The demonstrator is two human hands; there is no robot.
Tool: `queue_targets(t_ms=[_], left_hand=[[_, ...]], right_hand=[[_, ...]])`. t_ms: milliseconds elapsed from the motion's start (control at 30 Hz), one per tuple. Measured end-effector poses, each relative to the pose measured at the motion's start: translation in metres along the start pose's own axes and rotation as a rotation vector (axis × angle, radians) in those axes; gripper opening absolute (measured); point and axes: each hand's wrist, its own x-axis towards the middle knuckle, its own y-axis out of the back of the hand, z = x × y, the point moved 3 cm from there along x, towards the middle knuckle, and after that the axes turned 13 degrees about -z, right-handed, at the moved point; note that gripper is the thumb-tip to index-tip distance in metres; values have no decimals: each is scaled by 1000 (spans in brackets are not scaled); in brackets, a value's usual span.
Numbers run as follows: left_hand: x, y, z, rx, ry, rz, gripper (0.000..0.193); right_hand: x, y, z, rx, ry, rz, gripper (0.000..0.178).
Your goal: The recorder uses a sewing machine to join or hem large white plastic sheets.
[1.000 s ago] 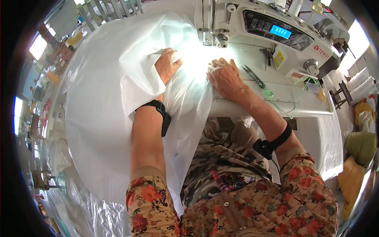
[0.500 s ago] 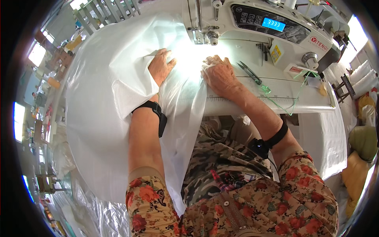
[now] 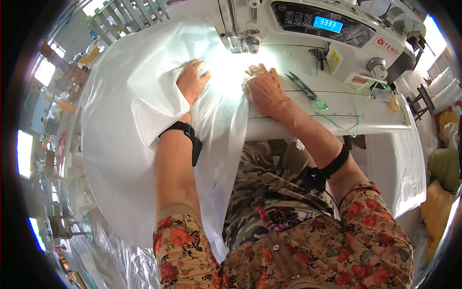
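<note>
A large sheet of white woven plastic spreads over the left of the sewing machine and hangs into my lap. My left hand lies on it left of the needle, partly under a raised fold, with thumb and fingers apart. To the right of the needle, my right hand is closed, its curled fingers pinching the sheet's bunched edge. Strong lamp glare washes out the sheet between my hands, so the stitching spot is hidden. Thread snips lie on the machine bed, right of my right hand.
Green string trails from the snips across the table's ruler edge. A control panel with a lit display sits on the machine head. White folded material hangs at the right. A grey slatted frame stands at the back left.
The view has shifted a little, so the machine sits slightly higher and further left in the picture. Both hands keep nearly the same places on the sheet.
</note>
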Motion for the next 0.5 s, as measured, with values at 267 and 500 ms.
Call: queue_targets(t_ms=[267,500], left_hand=[[0,3,6,-35,19,-28,50],[-19,18,4,51,123,-40,48]], right_hand=[[3,-5,6,30,15,-23,30],[0,-7,-4,94,45,43,30]])
